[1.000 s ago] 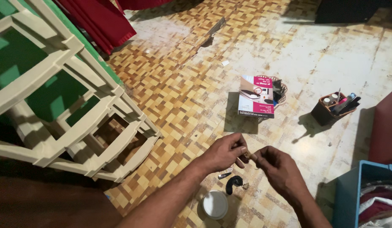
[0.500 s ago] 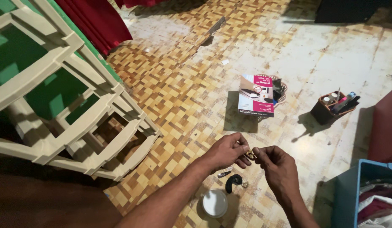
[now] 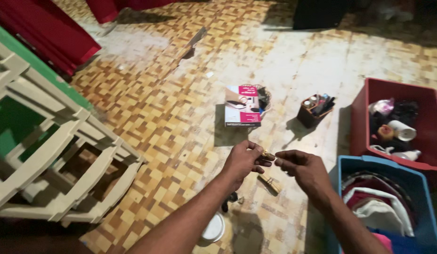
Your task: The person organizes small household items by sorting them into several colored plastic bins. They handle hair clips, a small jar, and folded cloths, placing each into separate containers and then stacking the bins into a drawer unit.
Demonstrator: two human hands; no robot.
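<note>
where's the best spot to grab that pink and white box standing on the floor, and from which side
Probably the top edge of the pink and white box, coming down from above. It stands upright with its broad face toward the camera, and a small basket crowds its right side, so pinching front and back faces near the upper left corner looks least obstructed. Both hands are busy nearer the camera.

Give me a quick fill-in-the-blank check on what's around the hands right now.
1. The left hand pinches a small brass-coloured piece that the ____ hand's fingertips also reach.
2. The open red plastic bin stands beyond the open ____ plastic bin.
3. The pink and white cardboard box stands on the patterned ____.

Missing words: right; blue; floor
</note>
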